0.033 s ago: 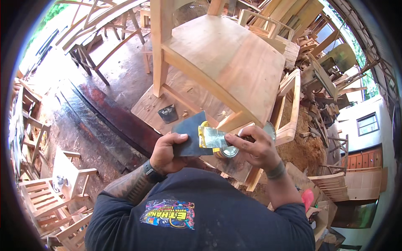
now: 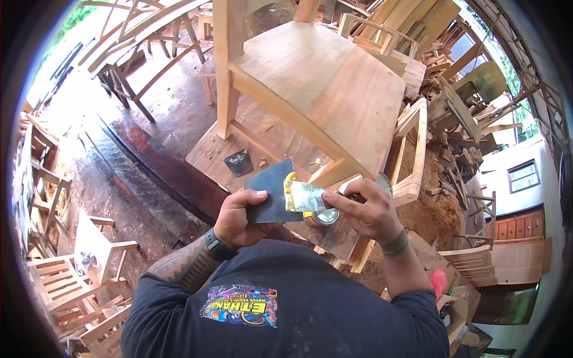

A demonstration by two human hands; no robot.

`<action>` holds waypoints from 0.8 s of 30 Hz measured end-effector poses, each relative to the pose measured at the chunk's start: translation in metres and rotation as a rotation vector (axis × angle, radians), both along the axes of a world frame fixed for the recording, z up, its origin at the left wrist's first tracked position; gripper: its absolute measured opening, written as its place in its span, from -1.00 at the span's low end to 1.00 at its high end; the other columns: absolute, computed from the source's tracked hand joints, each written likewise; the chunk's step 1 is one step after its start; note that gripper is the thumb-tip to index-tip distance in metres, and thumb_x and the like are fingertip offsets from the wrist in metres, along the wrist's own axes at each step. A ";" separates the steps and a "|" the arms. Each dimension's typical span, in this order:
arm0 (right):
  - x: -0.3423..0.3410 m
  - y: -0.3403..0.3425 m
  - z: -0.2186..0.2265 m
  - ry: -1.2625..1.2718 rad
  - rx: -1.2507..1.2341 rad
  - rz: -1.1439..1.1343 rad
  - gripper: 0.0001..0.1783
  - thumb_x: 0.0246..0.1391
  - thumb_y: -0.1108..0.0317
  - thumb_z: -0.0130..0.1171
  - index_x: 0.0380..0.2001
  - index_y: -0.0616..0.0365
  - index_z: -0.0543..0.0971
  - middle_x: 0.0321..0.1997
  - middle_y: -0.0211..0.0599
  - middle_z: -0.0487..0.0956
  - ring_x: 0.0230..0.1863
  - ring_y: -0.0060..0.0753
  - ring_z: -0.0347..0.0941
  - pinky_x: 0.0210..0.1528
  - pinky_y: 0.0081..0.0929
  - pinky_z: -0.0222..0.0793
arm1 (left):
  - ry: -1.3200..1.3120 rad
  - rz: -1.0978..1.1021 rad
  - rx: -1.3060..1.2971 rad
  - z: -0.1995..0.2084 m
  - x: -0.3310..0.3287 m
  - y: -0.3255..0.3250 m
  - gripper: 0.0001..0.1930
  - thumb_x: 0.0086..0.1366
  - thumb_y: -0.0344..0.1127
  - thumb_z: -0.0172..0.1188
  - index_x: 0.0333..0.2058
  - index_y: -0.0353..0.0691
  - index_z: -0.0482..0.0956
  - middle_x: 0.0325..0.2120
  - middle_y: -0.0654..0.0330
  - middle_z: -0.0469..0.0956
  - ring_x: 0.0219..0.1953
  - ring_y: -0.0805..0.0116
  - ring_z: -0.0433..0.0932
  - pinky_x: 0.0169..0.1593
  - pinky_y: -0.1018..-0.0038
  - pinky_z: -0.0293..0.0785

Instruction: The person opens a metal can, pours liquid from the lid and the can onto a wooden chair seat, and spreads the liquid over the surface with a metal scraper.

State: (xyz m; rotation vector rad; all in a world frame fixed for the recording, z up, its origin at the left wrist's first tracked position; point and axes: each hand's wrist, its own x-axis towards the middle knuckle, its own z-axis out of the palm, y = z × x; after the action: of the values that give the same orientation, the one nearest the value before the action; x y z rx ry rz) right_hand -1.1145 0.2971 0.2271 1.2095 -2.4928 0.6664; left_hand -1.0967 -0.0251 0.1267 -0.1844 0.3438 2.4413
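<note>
A can [image 2: 327, 218], yellow-sided with a shiny round end, is by the near edge of the tabletop [image 2: 209, 149]. The scraper [image 2: 311, 198] and sheet [image 2: 267, 194] cover part of it; whether that end is a lid or an opening is hard to make out. A second can [image 2: 387, 181], toward the tabletop's right edge, shows only a slice of rim behind the right hand [image 2: 370, 210], its contents hidden. The chair [image 2: 322, 65] stands on the tabletop, its top cut off by the frame. A dark piece [image 2: 239, 162] lies near the tabletop's left corner.

The left hand [image 2: 236, 219] pinches the dark sheet, thumb on top, fingers mostly hidden beneath. The right hand pinches the scraper, its handle largely covered. Yellow paste [image 2: 290, 192] coats the blade's left end, which overlaps the sheet over the tabletop's near edge; I cannot tell whether they touch.
</note>
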 end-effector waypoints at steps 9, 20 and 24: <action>0.011 -0.009 0.035 -0.060 -0.198 -0.076 -0.46 0.15 0.72 0.47 0.19 0.09 0.82 -0.08 -0.34 0.58 -0.19 -0.42 0.56 -0.20 -0.47 0.54 | 0.102 -0.054 0.333 0.014 -0.006 0.024 -0.39 0.54 -0.33 0.23 0.48 -0.37 0.36 0.31 -0.14 0.61 0.33 -0.17 0.67 0.34 -0.10 0.74; 0.017 -0.010 -0.006 -0.231 -0.262 -0.170 -0.36 0.22 0.57 0.51 0.35 -0.09 0.76 -0.14 -0.30 0.66 -0.16 -0.34 0.61 -0.11 -0.40 0.60 | 0.087 0.120 -0.066 0.045 -0.009 0.022 -0.44 0.51 -0.35 0.23 0.43 -0.33 0.45 0.23 -0.06 0.70 0.25 -0.05 0.74 0.32 -0.05 0.76; 0.016 -0.004 0.003 -0.140 -0.170 -0.149 -0.33 0.16 0.61 0.48 0.34 -0.14 0.78 -0.17 -0.30 0.66 -0.21 -0.29 0.63 -0.14 -0.35 0.60 | 0.064 0.100 -0.097 0.033 -0.004 0.017 -0.42 0.49 -0.35 0.25 0.44 -0.29 0.42 0.25 -0.04 0.66 0.25 -0.06 0.73 0.29 -0.10 0.76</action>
State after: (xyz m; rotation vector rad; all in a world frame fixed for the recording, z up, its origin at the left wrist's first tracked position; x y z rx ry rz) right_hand -1.0985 0.2927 0.2303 0.9365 -2.5460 0.9299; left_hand -1.1005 -0.0080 0.1598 -0.1698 0.4930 2.5351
